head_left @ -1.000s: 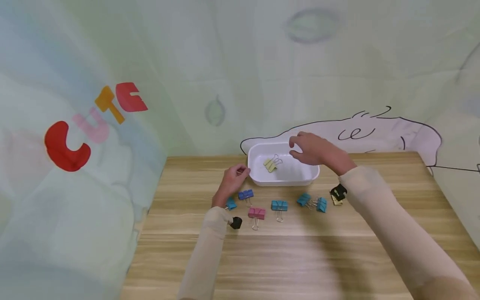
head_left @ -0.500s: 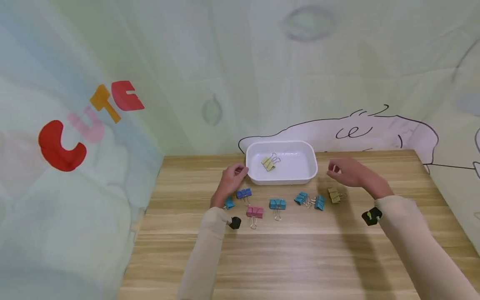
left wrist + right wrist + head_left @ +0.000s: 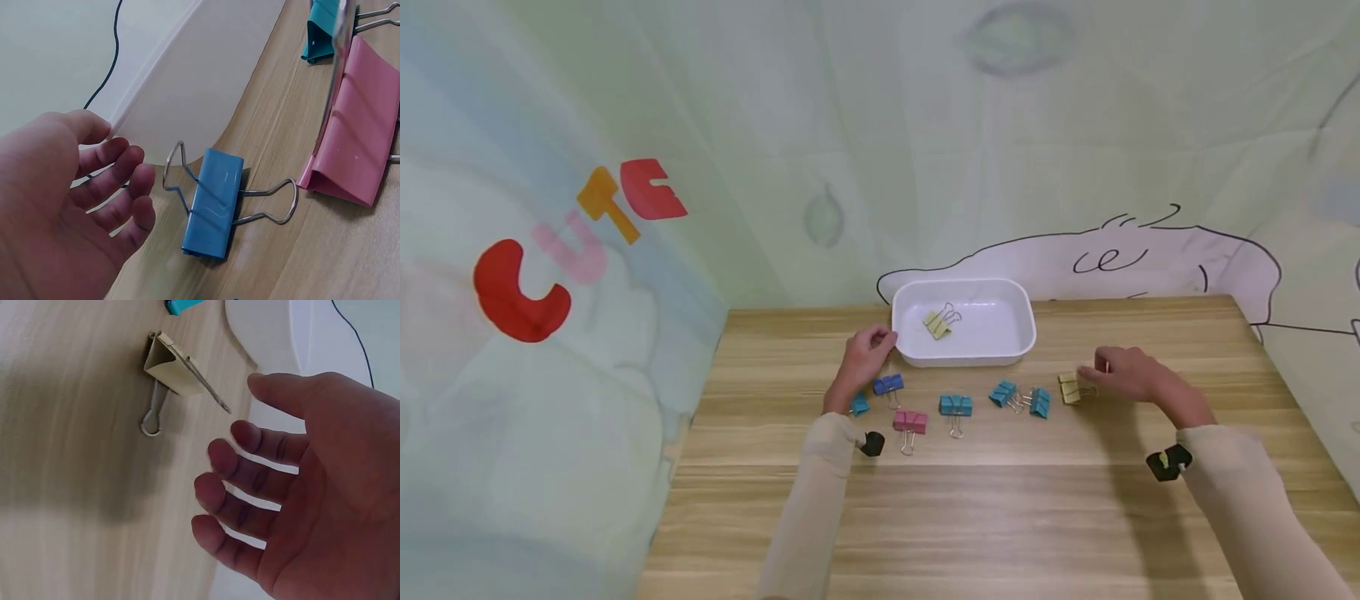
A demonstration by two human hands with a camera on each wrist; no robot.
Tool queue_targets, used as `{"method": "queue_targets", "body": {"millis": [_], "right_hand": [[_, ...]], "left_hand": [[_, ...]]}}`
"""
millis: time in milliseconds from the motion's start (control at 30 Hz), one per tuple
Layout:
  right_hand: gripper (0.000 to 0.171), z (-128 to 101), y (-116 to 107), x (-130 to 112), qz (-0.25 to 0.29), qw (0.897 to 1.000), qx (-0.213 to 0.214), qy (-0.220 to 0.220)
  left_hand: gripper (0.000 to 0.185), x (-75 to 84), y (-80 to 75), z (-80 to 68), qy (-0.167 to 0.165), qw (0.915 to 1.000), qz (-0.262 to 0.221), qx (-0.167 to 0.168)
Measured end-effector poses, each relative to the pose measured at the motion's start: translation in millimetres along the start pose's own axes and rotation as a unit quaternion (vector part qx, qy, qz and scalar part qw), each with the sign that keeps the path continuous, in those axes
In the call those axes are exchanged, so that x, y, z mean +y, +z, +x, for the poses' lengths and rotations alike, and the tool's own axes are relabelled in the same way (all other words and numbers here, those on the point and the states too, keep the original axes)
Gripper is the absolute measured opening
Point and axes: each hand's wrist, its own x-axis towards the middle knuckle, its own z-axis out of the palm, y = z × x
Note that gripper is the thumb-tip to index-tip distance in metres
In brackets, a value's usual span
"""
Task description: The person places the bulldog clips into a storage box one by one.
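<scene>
At the left end of a white plastic tray (image 3: 962, 361), my left hand (image 3: 863, 360) pinches the rim between thumb and fingers. Inside the tray lies a yellow binder clip (image 3: 937, 326) with its wire handles up. My right hand (image 3: 1126, 372) hovers over the right side of the table, fingers loosely bent and holding nothing. Its thumb and fingertips are close to the wire handle of a second yellow binder clip (image 3: 181, 376), which sits on the wood. In the left wrist view a blue binder clip (image 3: 214, 203) stands just beside my left fingers.
Along the tray's front lie a pink binder clip (image 3: 911, 422), a teal binder clip (image 3: 956, 406) and two more teal clips with handles meeting. Another teal clip (image 3: 859, 405) is partly behind the left wrist. A printed cloth (image 3: 820, 150) rises behind the wooden table (image 3: 1000, 517).
My right hand has moved from above the tray to the right and down toward the yellow binder clip on the table. The left hand has stayed at the tray's rim.
</scene>
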Motion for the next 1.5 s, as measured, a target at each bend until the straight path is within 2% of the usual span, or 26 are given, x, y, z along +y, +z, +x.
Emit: {"method": "queue_targets", "body": {"millis": [200,300,467,633,833,1000,1333,1500], "right_hand": [[0.031,-3,9,4,0.036,0.999,-0.014,-0.013],[0.032,-3,11,4,0.043,0.999,-0.007,-0.018],[0.030,0,6,2,0.028,0.999,0.005,-0.025],[0.031,5,-9,-6,0.010,0.999,0.010,-0.042],[0.030,16,-34,-25,-0.032,0.997,0.025,-0.060],[0.028,24,-49,-42,-0.053,0.997,0.021,-0.053],[0.022,42,-69,-82,-0.076,0.994,0.015,-0.076],[0.024,50,-76,-102,-0.082,0.994,0.006,-0.076]], "left_hand": [[0.028,-1.1,0.1,0.9,-0.001,1.0000,-0.002,0.003],[0.030,-0.7,0.4,0.9,-0.002,1.0000,-0.004,0.000],[0.031,0.5,1.3,0.3,-0.005,1.0000,-0.003,-0.001],[0.029,0.6,1.9,0.3,-0.003,1.0000,-0.004,0.002],[0.026,0.2,1.8,-0.3,0.001,1.0000,-0.005,0.004],[0.028,-0.6,1.6,-0.9,0.001,1.0000,-0.004,0.003],[0.026,-3.0,1.5,0.4,0.002,0.9999,-0.009,0.005],[0.028,-4.7,1.5,0.4,0.004,0.9999,-0.013,0.000]]}}
